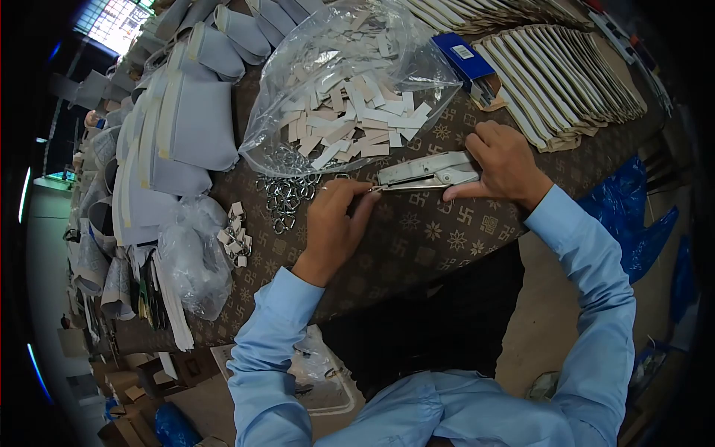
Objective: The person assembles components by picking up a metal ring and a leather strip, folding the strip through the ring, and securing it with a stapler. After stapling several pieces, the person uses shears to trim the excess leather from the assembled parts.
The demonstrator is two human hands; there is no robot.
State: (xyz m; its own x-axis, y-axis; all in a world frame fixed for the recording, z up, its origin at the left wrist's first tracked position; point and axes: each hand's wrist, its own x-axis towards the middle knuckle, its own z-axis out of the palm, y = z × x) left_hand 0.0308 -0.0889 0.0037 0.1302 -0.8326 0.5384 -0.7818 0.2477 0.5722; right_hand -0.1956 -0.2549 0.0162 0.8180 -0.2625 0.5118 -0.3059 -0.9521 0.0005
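A silver stapler (pixel 426 173) lies level over the patterned cloth, its jaw end pointing left. Around its rear end my right hand (pixel 508 162) is closed, with the thumb stretched along the underside. The thumb and forefinger of my left hand (pixel 335 225) are pinched together right at the stapler's jaw; I cannot tell what small piece is between them. Just beyond that hand lies a heap of metal D-rings (pixel 284 200). A clear plastic bag (pixel 257 141) full of short pale strips (pixel 346 123) rests behind the stapler.
Grey-white pouch-like pieces (pixel 197 123) stand stacked at the left. Nearer are a crumpled plastic bag (pixel 195 257) and a small pile of strips with rings (pixel 237 237). At the right back are a blue box (pixel 463 59) and a row of folded pieces (pixel 558 82). Blue plastic (pixel 625 216) hangs at right.
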